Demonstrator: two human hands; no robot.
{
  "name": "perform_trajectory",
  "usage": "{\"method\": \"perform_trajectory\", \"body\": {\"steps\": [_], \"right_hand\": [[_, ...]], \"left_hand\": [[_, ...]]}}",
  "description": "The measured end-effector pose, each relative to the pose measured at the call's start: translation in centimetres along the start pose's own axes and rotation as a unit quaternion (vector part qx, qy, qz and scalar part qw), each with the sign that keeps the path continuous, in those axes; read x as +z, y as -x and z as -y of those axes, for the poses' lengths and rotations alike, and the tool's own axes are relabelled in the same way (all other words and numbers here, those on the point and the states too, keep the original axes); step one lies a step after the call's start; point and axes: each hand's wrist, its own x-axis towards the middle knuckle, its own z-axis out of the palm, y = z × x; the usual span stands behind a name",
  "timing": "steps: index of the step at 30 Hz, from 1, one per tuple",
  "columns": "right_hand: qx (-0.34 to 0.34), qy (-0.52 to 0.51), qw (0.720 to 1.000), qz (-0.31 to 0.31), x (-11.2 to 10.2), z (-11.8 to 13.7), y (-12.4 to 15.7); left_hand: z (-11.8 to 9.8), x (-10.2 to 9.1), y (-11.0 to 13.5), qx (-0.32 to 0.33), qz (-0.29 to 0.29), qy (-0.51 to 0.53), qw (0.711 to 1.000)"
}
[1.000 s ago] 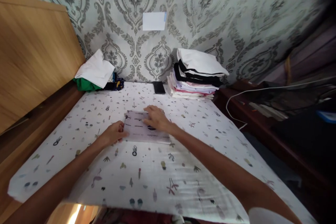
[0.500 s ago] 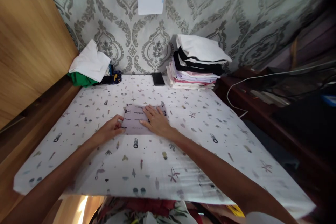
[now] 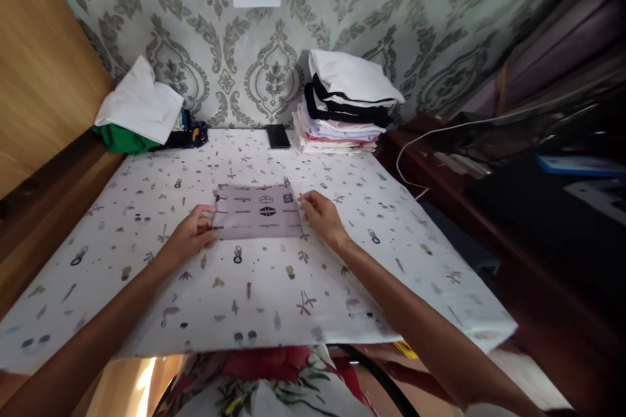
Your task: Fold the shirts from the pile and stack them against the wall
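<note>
A folded pale lilac garment (image 3: 257, 210) with dark printed logos lies flat in the middle of a table covered by a white patterned sheet (image 3: 342, 287). My left hand (image 3: 192, 236) pinches the garment's left edge, fingers curled on the cloth. At the garment's right edge is my right hand (image 3: 320, 214), with its fingertips bent and gripping that side.
A tall stack of folded clothes (image 3: 345, 101) stands at the back right against the patterned wall. A loose heap of white and green clothes (image 3: 139, 111) lies at the back left. A black phone (image 3: 278, 136) rests between them. A white cable (image 3: 415, 143) runs past the table's right edge.
My right hand slid from the top of the garment to its right edge, uncovering the printed logos. The left hand stayed at the left edge. The view tilted downward.
</note>
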Motion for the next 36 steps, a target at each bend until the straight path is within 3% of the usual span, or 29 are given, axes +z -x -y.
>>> {"method": "perform_trajectory", "body": {"steps": [3,7,15,18,21,24,27,31,36], "right_hand": [[0.038,0.022,0.999,0.024,-0.6,-0.3,2.7],[0.035,0.05,0.997,0.038,0.1,-0.1,4.6],[0.02,0.093,0.993,0.07,-0.1,0.2,4.2],[0.009,0.12,0.988,0.097,-0.6,0.3,4.1],[-0.012,0.184,0.978,0.095,-1.1,1.1,2.7],[-0.09,0.24,0.962,0.09,-0.4,2.8,-0.6],[-0.159,0.278,0.931,0.177,1.8,4.5,-5.0],[-0.153,0.327,0.89,0.278,4.7,5.6,-9.7],[-0.155,0.333,0.884,0.288,5.5,5.6,-11.6]], "left_hand": [[-0.3,0.1,0.0,-0.007,-0.001,-0.005,1.0],[-0.4,0.3,0.0,-0.016,-0.016,-0.019,1.0],[-0.8,-0.1,0.1,0.014,-0.002,-0.073,0.997],[-1.1,-0.2,0.4,0.028,-0.024,-0.128,0.991],[-1.3,-0.2,1.1,-0.003,-0.058,-0.133,0.989],[-1.2,0.1,2.1,-0.091,-0.061,0.025,0.994],[-1.3,1.3,3.2,-0.167,-0.058,0.252,0.952],[-1.4,4.0,4.7,-0.149,-0.109,0.406,0.895],[-0.5,6.8,4.5,-0.113,-0.149,0.488,0.852]]}}
